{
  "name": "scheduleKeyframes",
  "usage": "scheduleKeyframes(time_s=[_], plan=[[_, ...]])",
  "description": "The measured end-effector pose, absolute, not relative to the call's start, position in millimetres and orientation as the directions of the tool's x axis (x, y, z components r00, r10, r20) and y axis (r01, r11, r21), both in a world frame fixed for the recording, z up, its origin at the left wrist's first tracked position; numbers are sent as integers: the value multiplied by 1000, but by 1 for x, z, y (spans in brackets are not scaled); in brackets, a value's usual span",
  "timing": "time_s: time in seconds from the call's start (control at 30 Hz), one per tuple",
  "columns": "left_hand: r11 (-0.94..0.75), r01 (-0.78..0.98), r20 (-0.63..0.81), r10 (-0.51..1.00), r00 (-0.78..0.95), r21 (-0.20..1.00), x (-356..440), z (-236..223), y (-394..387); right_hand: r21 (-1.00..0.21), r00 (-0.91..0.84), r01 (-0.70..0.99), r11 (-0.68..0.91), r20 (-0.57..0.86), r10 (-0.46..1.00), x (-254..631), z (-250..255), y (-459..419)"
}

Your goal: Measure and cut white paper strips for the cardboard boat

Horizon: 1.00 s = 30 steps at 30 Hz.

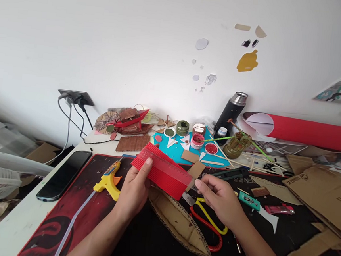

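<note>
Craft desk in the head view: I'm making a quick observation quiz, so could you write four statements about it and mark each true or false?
1. The left hand holds a red ridged sheet. True.
2. The phone lies to the right of the yellow glue gun. False: the phone lies to the left of the glue gun.
3. A boat-shaped cardboard piece lies on the dark mat. True.
4. Both handles of the scissors are blue. False: one is yellow, the other red.
</note>
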State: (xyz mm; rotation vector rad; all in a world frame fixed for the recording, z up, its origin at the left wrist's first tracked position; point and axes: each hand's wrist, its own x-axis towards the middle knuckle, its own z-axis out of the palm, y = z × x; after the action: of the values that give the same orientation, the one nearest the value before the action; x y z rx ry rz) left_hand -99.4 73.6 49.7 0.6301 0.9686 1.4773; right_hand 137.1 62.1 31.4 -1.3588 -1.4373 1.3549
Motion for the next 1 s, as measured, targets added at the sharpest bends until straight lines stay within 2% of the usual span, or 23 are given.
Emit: scheduleKeyframes(time_s=[0.2, 1.0], plan=[[7, -508, -118, 976, -186, 862, -96, 49, 74, -968, -176, 240, -75, -120, 977, 137, 32, 61], [21, -528, -149, 968, -200, 849, -94, 49, 76, -966, -187, 246, -77, -126, 974, 133, 36, 60]])
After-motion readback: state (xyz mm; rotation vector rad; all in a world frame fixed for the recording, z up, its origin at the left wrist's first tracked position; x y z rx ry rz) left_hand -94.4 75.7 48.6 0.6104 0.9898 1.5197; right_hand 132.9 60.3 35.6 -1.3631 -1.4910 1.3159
